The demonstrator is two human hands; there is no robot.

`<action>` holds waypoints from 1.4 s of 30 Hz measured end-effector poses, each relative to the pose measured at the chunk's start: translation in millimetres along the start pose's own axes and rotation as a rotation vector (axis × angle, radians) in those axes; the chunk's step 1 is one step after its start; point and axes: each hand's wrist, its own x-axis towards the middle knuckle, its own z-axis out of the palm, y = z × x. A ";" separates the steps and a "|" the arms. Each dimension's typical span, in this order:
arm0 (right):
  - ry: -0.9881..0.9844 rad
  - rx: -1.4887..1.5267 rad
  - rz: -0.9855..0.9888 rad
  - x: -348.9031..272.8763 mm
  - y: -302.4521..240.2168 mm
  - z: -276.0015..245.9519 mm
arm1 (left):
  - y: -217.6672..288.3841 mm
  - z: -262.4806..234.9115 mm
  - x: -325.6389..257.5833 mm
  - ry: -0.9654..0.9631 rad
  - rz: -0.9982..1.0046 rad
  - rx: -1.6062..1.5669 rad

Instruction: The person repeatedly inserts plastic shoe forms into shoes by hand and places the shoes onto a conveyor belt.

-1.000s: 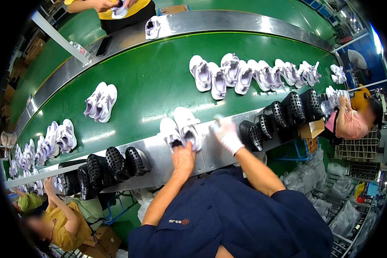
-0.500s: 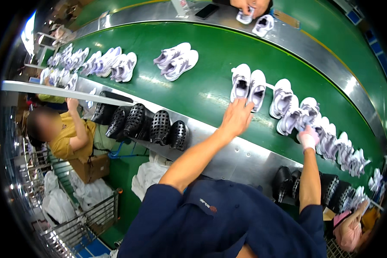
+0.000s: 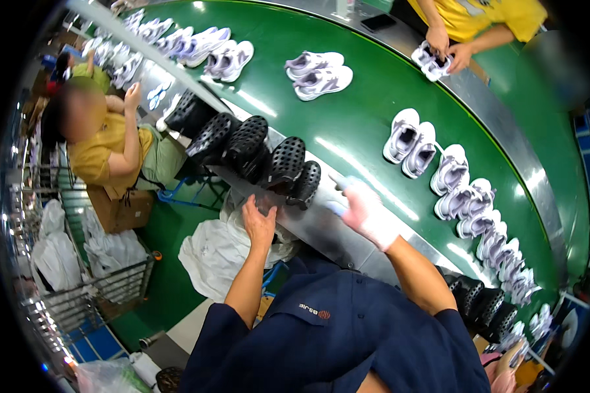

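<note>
shoe moulds [image 3: 255,147] left of hands | sneakers [image 3: 413,141] on belt [image 3: 354,124] behind

Four black perforated shoe moulds [image 3: 255,150] stand in a tight row, tilted on edge, along the near side of the green conveyor belt [image 3: 347,124]. The end mould nearest the person's own bare hand is the smallest-looking, leaning against its neighbour.

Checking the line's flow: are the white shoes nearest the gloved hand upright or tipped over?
Upright: the white shoes sit side by side, openings facing up, on the green belt.

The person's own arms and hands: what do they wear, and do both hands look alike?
Dark navy short sleeves cover both upper arms; the forearms are bare. The left hand is bare. The right hand wears a white glove with pale blue fingertips. No watch or jewellery shows.
</note>
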 end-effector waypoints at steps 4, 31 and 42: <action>-0.005 -0.082 -0.117 49.1 -41.4 32.2 | -0.6 10.4 16.4 -0.022 -0.008 -0.056; 0.129 0.221 0.062 48.6 -58.7 24.6 | 16.0 44.0 5.6 0.069 0.104 -0.108; 0.317 0.065 -0.008 42.8 -22.8 34.5 | 19.9 33.1 -0.4 0.079 0.138 -0.072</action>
